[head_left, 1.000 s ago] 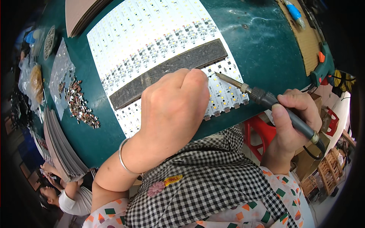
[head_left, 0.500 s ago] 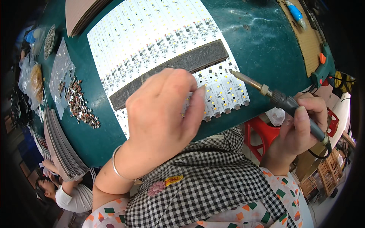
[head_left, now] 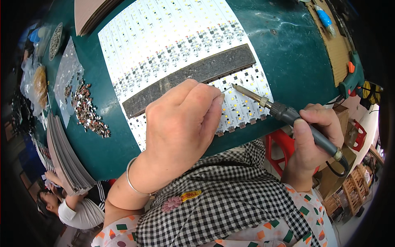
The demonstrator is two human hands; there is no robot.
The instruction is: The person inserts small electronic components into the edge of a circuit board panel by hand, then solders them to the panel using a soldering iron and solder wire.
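Note:
My right hand [head_left: 319, 133] grips a soldering iron [head_left: 284, 113] by its dark grey handle. The iron's tip points left and reaches the near part of a white LED circuit board panel [head_left: 164, 24], close to its rows of small yellow LEDs. Over the panel's near edge my left hand [head_left: 181, 115] is closed, thumb and fingers drawn together; what they hold, if anything, is hidden. Across the panel lies a long dark bar [head_left: 193, 74], just beyond my left hand. Small brown connectors [head_left: 241, 124] line the panel's near edge.
On the green table [head_left: 284, 53] at left are a pile of small parts [head_left: 88, 109], a clear plastic bag [head_left: 68, 78] and a stack of boards [head_left: 68, 158]. A green glue gun [head_left: 353, 76] lies at right. Another person [head_left: 78, 208] sits at lower left; a red stool [head_left: 279, 150] stands below.
My right hand has moved the soldering iron left, its tip now farther in over the panel. My left hand has shifted slightly right and stays closed. The panel and bar appear slightly farther right.

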